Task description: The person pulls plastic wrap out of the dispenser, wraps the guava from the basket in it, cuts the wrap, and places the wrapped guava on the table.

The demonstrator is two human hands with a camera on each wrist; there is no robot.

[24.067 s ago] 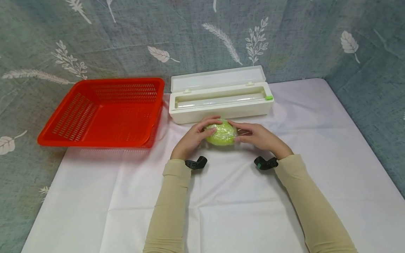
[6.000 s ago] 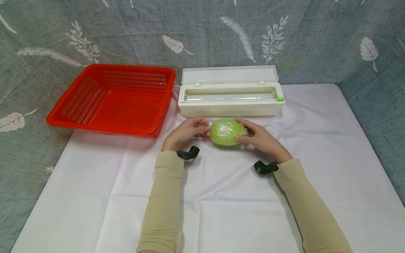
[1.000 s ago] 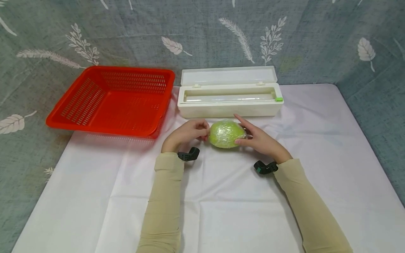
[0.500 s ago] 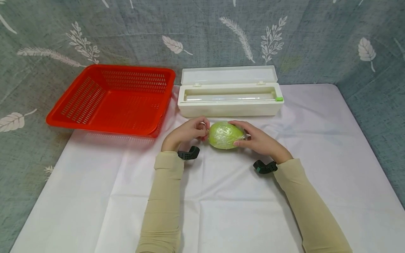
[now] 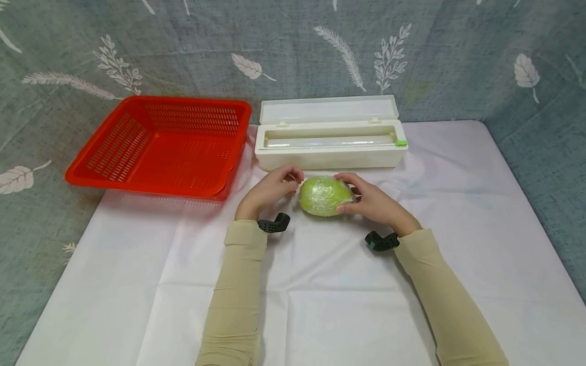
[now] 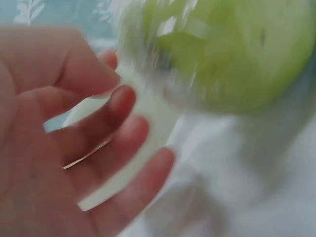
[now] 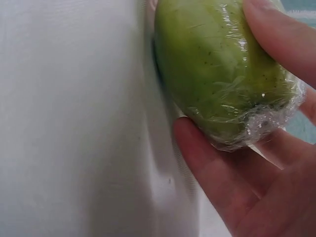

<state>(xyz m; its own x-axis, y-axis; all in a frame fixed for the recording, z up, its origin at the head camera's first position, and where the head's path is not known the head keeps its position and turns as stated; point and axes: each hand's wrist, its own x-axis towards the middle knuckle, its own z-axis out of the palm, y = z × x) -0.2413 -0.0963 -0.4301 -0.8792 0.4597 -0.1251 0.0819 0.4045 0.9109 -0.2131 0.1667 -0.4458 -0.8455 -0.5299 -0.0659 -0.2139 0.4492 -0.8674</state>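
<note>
A green mango point(image 5: 325, 196) wrapped in cling film lies near the middle of the white-covered table, in front of the film box. My right hand point(image 5: 373, 203) grips its right end, with the thumb on the near side and fingers on the far side. In the right wrist view, crumpled film point(image 7: 266, 121) gathers at that end, beside the fingers. At the mango's left end, my left hand point(image 5: 270, 190) has thumb and forefinger together at the film's edge, seemingly pinching it. The left wrist view is blurred there; the other fingers point(image 6: 148, 173) are spread loosely, off the fruit.
A white cling film box point(image 5: 329, 158) stands behind the hands, lid raised, its roll visible and a green slider at the right end. A red slotted basket point(image 5: 183, 192) sits at the back left. Patterned grey-green cloth point(image 5: 293, 51) hangs behind the table.
Over the last second the mango has shifted slightly left and tilted a little. My left fingers have risen slightly at its end; the right forefinger has come down onto it.
</note>
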